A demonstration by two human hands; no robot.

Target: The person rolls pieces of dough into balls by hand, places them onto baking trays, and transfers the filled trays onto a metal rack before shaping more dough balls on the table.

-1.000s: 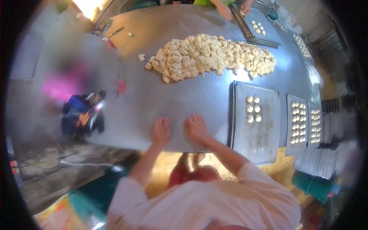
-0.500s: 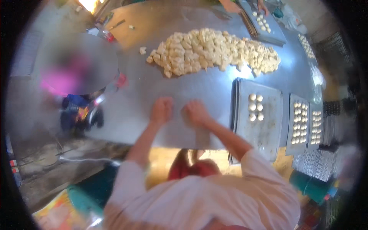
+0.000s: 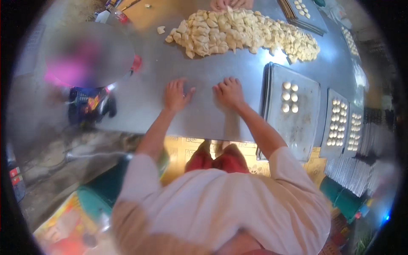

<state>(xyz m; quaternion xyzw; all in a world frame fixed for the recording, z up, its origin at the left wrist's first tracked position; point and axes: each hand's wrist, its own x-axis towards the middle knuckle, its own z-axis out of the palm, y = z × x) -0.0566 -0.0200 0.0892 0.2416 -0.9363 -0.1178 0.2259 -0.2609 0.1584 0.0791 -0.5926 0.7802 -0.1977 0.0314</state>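
Cluttered work room, wide view bending at the rim. Yellow patterned floor (image 3: 175,149) shows below the near edge of a smooth grey metal table (image 3: 144,102). Green tub (image 3: 91,202) on the floor at lower left; another green container (image 3: 345,199) at lower right, beneath a stack of thin metal sheets (image 3: 348,175).

Main material: a long heap of pale dough pieces (image 3: 242,34), lying across the far half of the table, ahead of both hands and well apart from them. One stray dough piece (image 3: 160,29) sits just off the heap's left end.

Left hand (image 3: 175,95): palm down over bare metal, open, fingers forward, thumb held out to the side; nothing visible in it. Right hand (image 3: 230,92): near the left, a gap of tabletop between the two; fingers bent downward, knuckles up. Cannot tell whether it covers anything.

To the right of the right hand, a stack of flat trays (image 3: 293,136); the top one bears six round dough balls (image 3: 286,97), two columns of three. Beyond it, two narrower trays side by side, each carrying rows of balls: the inner tray (image 3: 326,151) and the outer tray (image 3: 349,154).

Far side: a co-worker's hands (image 3: 231,5) at the heap's back edge, details too small. Another tray stack (image 3: 304,26) stands at far right, with more balls on top.
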